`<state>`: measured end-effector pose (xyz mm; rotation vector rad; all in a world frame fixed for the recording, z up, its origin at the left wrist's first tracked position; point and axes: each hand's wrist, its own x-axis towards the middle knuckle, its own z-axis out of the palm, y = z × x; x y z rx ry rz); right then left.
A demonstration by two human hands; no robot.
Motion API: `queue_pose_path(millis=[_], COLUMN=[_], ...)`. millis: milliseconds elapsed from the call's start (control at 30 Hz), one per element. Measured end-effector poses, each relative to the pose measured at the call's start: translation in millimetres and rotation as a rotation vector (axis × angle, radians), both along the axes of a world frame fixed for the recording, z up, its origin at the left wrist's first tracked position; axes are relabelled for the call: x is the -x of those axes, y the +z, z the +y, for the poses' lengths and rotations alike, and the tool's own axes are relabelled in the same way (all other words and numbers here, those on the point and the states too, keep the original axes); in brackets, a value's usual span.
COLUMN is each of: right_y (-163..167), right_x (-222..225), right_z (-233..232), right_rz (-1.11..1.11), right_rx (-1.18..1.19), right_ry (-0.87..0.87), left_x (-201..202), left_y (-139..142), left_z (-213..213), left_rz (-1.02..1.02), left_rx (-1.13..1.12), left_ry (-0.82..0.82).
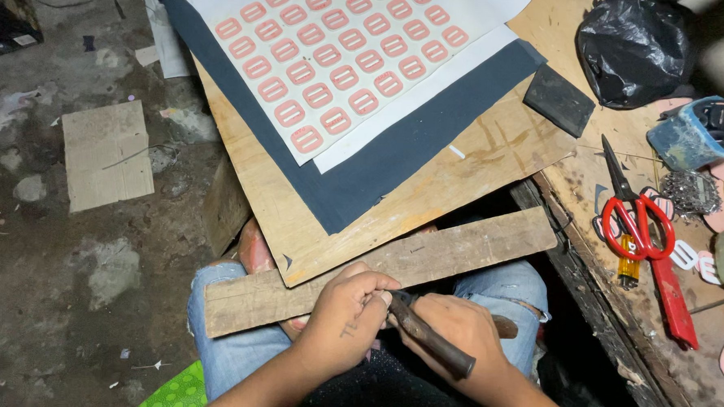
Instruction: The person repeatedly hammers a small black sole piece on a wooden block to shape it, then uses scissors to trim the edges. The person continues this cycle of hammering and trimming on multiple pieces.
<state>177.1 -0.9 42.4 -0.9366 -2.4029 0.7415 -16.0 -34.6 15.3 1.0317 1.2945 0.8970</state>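
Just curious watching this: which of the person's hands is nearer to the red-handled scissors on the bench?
The right hand. It lies below and left of the red-handled scissors, holding a dark-handled tool. The left hand sits farther left, by the wooden plank.

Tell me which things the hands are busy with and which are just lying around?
In use:
left hand
right hand
wooden-handled tool, held by both hands
wooden plank across the lap

Lying about:
red scissors
black bag
sheet of pink shapes
cardboard scrap on the floor
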Motion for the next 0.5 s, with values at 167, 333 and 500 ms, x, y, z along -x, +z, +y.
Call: queue_pose_path(millis=[167,333,500], right_y=[4,3,-4], right_x=[-11,-28,-36], right_z=[-7,-2,5], right_rz=[0.032,-0.026,-0.097], right_rx=[-0.087,0.011,0.268], right_ry=[0.021,-0.208,-0.491], left_x=[-3,2,7], left_y=[-5,-20,-30], left_z=[3,0,-6], left_rz=[0.160,0.618,0.891], left_rx=[-0.230,-0.747,-0.984], left_ry=[0.111,0.030,-0.091])
